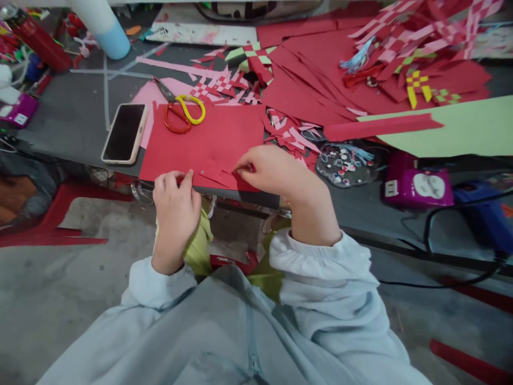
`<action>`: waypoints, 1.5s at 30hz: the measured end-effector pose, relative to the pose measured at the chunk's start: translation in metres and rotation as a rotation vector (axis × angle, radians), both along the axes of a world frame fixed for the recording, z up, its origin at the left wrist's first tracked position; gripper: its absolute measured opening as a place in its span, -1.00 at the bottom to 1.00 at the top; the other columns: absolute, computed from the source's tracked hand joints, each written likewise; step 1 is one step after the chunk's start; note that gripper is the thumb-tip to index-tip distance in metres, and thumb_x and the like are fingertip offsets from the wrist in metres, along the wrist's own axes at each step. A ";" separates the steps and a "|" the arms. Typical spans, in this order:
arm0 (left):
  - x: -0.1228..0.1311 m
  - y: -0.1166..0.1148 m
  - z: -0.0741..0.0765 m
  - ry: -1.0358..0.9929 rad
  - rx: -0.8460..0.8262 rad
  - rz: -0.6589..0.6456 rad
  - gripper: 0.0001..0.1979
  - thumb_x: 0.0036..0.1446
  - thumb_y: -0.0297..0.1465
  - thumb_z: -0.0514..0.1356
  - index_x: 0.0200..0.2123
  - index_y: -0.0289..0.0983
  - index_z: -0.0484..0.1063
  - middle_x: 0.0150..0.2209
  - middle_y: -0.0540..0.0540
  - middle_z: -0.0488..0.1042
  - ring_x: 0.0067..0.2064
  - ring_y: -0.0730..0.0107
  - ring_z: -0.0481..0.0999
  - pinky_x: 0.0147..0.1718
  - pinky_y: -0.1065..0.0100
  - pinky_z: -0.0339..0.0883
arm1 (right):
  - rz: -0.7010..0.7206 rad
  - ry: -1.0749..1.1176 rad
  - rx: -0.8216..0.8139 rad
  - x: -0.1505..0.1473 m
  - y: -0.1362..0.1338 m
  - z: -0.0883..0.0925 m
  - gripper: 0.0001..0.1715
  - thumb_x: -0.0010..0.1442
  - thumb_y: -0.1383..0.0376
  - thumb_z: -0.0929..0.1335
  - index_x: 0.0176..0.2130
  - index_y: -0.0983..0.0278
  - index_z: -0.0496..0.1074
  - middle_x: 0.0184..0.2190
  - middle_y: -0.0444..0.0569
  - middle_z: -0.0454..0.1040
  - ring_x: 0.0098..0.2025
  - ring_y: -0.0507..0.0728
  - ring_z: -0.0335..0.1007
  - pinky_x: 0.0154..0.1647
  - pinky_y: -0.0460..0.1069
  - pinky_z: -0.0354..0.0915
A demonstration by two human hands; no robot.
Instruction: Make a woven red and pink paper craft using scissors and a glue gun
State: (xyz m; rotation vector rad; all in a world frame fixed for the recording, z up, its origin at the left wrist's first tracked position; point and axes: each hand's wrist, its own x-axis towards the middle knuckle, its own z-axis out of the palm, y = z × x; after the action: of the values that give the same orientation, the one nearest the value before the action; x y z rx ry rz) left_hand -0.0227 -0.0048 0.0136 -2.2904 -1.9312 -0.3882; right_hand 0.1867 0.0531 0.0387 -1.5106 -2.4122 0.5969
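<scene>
A large red paper sheet (224,128) lies at the table's front edge. My left hand (176,211) rests at its front left corner, fingers bent and thumb close to the forefinger; whatever they hold is too small to make out. Over the front right part of the sheet, my right hand (276,168) has thumb and fingertips pinched together, and their contents are hidden. Between the hands lies a thin red paper sliver (214,179), with a tiny round pale piece (201,172) near its left end. Scissors (184,109) with red and yellow handles lie on the sheet's upper left.
A phone (125,133) lies left of the sheet. Woven paper scraps (220,85) and red sheets (308,69) cover the back. To the right are a clear dish of small beads (344,164), a green sheet (473,125), a purple box (417,184) and a black cable (428,230).
</scene>
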 end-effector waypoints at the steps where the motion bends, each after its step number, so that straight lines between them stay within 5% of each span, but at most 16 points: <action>1: 0.000 0.000 0.000 -0.007 0.006 0.009 -0.59 0.23 -0.41 0.03 0.09 -0.33 0.46 -0.05 -0.29 0.42 0.04 -0.02 0.30 0.03 0.01 0.28 | -0.003 0.020 0.004 0.001 0.001 0.000 -0.62 0.12 0.44 0.26 -0.21 0.32 0.62 -0.25 0.06 0.63 -0.23 0.17 0.48 -0.20 0.02 0.23; 15: -0.011 -0.003 -0.005 0.000 0.108 0.030 -0.57 0.22 -0.37 0.03 0.08 -0.38 0.46 -0.06 -0.33 0.45 0.00 -0.04 0.39 -0.01 0.04 0.28 | -0.049 0.040 0.104 0.003 -0.006 0.018 -0.68 0.16 0.44 0.24 -0.26 0.38 0.57 -0.26 0.10 0.59 -0.23 0.15 0.41 -0.23 0.01 0.13; 22: -0.035 -0.023 -0.023 -0.034 -0.023 0.079 -0.57 0.25 -0.32 -0.05 -0.04 -0.35 0.54 -0.08 -0.28 0.54 -0.01 0.02 0.48 0.02 0.09 0.32 | -0.108 0.085 0.182 0.013 -0.069 0.031 -0.69 0.25 0.36 0.24 -0.26 0.36 0.56 -0.35 0.06 0.57 -0.33 0.10 0.35 -0.31 -0.01 0.08; 26: -0.054 -0.025 -0.029 -0.172 -0.141 -0.042 -0.54 0.23 -0.23 0.00 0.07 -0.30 0.45 0.08 -0.20 0.49 0.13 0.13 0.44 0.16 0.18 0.26 | -0.188 0.201 0.196 0.014 -0.120 0.027 -0.69 0.27 0.31 0.25 -0.23 0.32 0.57 -0.31 0.02 0.61 -0.33 0.09 0.40 -0.31 -0.03 0.12; 28: -0.064 -0.025 -0.027 -0.209 -0.170 -0.083 -0.56 0.20 -0.19 0.05 0.03 -0.26 0.47 0.08 -0.15 0.50 0.15 0.17 0.42 0.20 0.22 0.22 | -0.217 0.233 0.186 0.012 -0.144 0.022 -0.69 0.27 0.30 0.25 -0.21 0.30 0.58 -0.31 0.00 0.62 -0.34 0.09 0.42 -0.32 -0.03 0.14; 34: -0.089 -0.029 -0.015 -0.172 -0.246 0.098 -0.58 0.20 -0.18 0.05 0.03 -0.20 0.47 0.09 -0.12 0.49 0.12 0.14 0.45 0.13 0.24 0.28 | -0.281 0.397 0.156 0.003 -0.188 0.002 -0.70 0.27 0.27 0.27 -0.20 0.27 0.58 -0.29 -0.05 0.64 -0.35 0.08 0.47 -0.30 -0.04 0.25; 40: -0.107 -0.027 -0.016 -0.090 -0.332 0.206 -0.51 0.15 -0.02 0.08 -0.03 -0.19 0.52 0.05 -0.19 0.52 0.05 -0.07 0.49 -0.03 0.13 0.35 | -0.424 0.453 0.182 -0.004 -0.189 -0.035 -0.68 0.28 0.23 0.25 -0.18 0.23 0.58 -0.22 -0.03 0.65 -0.28 0.11 0.53 -0.25 -0.03 0.34; 45: -0.127 -0.022 -0.040 -0.037 -0.381 0.309 -0.42 0.11 0.05 0.08 -0.03 -0.27 0.52 0.01 -0.31 0.53 0.05 -0.22 0.49 -0.08 0.06 0.36 | -0.450 0.324 0.208 -0.012 -0.182 -0.078 -0.59 0.30 0.25 0.20 -0.09 0.31 0.56 -0.15 0.07 0.63 -0.19 0.19 0.56 -0.17 0.03 0.37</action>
State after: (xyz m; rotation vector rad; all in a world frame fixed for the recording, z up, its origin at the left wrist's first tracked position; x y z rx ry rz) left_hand -0.1501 -0.0265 -0.0260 -2.1321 -2.5111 -0.0287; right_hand 0.1752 -0.1286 -0.0389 -1.6425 -1.7584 0.4348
